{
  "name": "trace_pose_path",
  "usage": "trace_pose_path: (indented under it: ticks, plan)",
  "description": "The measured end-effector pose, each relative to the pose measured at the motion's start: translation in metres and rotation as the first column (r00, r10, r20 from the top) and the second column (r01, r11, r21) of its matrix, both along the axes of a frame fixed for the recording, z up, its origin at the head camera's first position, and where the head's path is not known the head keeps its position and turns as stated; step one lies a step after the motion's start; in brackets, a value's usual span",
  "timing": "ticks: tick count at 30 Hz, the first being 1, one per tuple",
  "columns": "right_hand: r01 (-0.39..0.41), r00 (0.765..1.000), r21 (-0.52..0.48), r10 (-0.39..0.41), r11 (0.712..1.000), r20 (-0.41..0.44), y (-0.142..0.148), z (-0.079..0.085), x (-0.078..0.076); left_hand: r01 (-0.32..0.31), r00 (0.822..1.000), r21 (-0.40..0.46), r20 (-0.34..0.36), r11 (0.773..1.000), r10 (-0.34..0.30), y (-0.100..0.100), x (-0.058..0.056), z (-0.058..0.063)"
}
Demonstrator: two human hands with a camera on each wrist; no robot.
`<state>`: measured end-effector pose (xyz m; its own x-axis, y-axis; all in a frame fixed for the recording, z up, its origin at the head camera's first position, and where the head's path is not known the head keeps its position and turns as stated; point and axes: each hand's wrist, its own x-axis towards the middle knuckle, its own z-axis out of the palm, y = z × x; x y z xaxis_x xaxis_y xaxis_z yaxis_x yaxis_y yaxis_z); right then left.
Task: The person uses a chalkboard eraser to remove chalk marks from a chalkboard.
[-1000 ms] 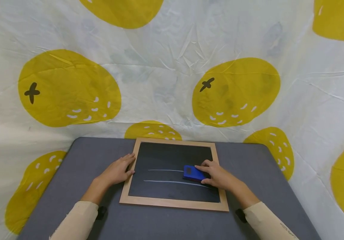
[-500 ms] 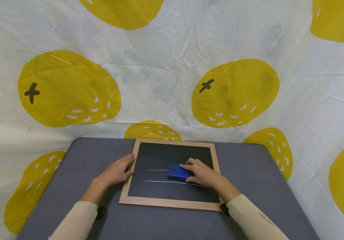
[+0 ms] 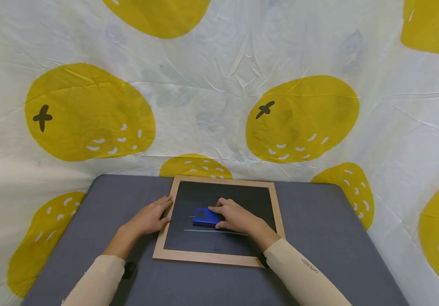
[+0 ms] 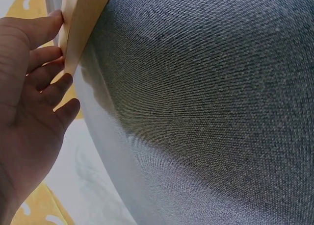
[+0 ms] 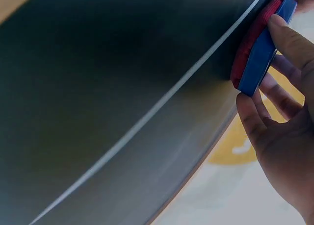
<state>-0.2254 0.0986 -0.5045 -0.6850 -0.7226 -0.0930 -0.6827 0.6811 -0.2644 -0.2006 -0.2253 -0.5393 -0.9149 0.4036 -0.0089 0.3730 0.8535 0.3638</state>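
A blackboard (image 3: 223, 195) in a light wooden frame lies on the grey table. My right hand (image 3: 236, 216) grips a blue board eraser (image 3: 205, 217) between thumb and fingers. In the right wrist view the red felt underside of the eraser (image 5: 257, 41) faces the board. A long chalk line (image 3: 213, 230) runs below the eraser, and a short bit of a second line shows at its left end. My left hand (image 3: 148, 217) touches the left side of the frame (image 4: 78, 26), with thumb and fingertips against the wood.
The grey cloth-covered table (image 3: 127, 280) extends around the board on the left, right and near sides. Behind it hangs a white curtain (image 3: 200, 106) with large yellow fruit prints, close to the far table edge.
My right hand has slid the eraser leftward across the board, and the upper chalk line has shrunk to a short stub. My left hand has stayed at the frame.
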Motion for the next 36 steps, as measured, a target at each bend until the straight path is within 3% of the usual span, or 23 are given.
trace_pose_path:
  ticks: [9,19,29,36]
  plan:
    - [-0.033,0.999,0.059,0.034,0.998,-0.022,-0.046,0.001,-0.006,-0.008,1.0,-0.012,0.002,1.0,0.008,-0.002,-0.001,0.0]
    - [-0.028,0.999,0.12,0.033,0.992,-0.04,-0.077,0.001,-0.008,-0.014,1.0,-0.018,0.026,1.0,0.014,0.001,-0.001,0.001]
    - [-0.012,0.999,0.108,0.015,0.994,-0.033,-0.075,-0.001,-0.007,-0.025,0.998,-0.025,0.061,0.999,0.026,0.002,-0.001,0.001]
    - [-0.017,0.999,0.114,0.021,0.993,-0.038,-0.065,-0.001,-0.005,-0.006,1.0,-0.025,0.03,1.0,0.007,-0.001,0.0,0.001]
